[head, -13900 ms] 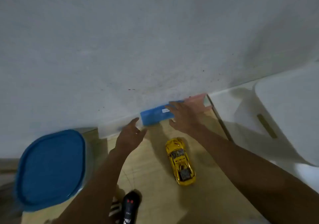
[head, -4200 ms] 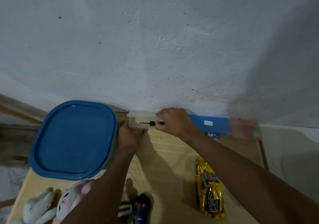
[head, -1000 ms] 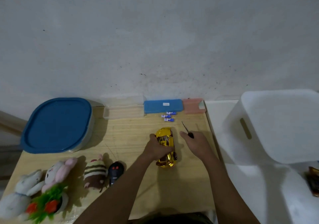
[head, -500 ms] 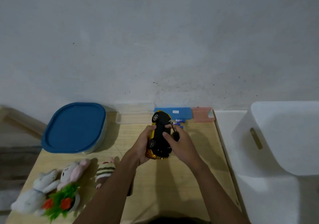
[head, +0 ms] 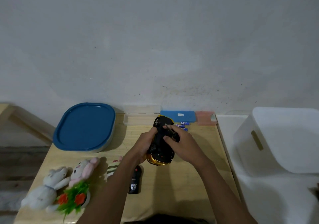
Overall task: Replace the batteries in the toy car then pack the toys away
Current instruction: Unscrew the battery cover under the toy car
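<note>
While belly-up in 2 hands (head: 144, 143) (head: 187, 146), toy car (head: 161, 138) clear of table (head: 206, 137) edges.

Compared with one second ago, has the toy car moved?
Yes. The toy car, flat on the table then, is now turned underside up in the left hand, its far end up by the blue case.

Blue lid (head: 84, 126), black-and-gold toy car (head: 161, 142)

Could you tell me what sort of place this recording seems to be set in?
Probably a room in a home: a wooden table against a plain grey wall, plush toys and a blue-lidded tub on it, a white plastic bin beside it, suggesting a play or storage corner.
</note>
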Action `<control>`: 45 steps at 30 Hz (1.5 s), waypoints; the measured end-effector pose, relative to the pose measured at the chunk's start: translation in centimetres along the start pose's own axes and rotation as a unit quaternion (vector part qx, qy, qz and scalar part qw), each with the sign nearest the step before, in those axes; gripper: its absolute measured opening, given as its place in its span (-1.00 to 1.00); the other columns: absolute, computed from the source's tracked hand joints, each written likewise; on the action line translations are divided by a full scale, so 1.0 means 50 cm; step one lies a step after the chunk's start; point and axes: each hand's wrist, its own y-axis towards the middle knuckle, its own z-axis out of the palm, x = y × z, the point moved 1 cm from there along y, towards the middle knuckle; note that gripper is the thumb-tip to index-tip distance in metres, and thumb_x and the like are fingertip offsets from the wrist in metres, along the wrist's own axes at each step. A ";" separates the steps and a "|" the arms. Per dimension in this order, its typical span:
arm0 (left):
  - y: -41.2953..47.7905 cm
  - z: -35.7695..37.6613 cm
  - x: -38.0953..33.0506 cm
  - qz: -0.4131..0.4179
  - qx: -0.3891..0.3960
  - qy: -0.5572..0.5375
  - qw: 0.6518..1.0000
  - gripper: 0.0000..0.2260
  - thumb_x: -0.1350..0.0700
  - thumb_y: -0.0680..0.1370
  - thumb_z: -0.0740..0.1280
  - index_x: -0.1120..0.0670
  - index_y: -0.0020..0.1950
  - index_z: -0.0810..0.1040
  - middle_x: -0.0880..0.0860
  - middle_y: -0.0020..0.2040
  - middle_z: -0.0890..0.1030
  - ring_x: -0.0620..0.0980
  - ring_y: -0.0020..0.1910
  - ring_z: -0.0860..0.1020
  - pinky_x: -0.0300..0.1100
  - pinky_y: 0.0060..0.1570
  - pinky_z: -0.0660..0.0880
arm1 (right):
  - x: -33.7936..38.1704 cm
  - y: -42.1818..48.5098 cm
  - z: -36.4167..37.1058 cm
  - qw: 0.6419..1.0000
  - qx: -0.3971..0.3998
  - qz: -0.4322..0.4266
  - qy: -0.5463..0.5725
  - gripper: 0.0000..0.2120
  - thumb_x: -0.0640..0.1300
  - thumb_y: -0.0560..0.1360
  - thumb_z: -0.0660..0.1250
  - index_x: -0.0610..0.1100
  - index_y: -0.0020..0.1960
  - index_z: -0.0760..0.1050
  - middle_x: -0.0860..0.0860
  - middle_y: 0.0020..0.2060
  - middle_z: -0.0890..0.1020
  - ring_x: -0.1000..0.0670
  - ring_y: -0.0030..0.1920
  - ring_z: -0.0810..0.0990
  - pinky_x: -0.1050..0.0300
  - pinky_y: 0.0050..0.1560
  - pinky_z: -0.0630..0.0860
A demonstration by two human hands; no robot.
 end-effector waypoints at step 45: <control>-0.042 0.000 -0.057 0.053 0.064 -0.063 0.995 -0.71 0.13 0.64 0.07 0.20 0.08 0.57 0.19 -0.06 0.60 0.10 -0.05 0.59 0.01 0.05 0.54 | 0.063 0.030 -0.063 0.993 0.071 0.062 0.076 -0.89 -0.07 0.62 0.08 -0.02 -0.05 0.35 0.05 -0.27 0.43 0.09 -0.32 0.36 0.16 -0.25 0.32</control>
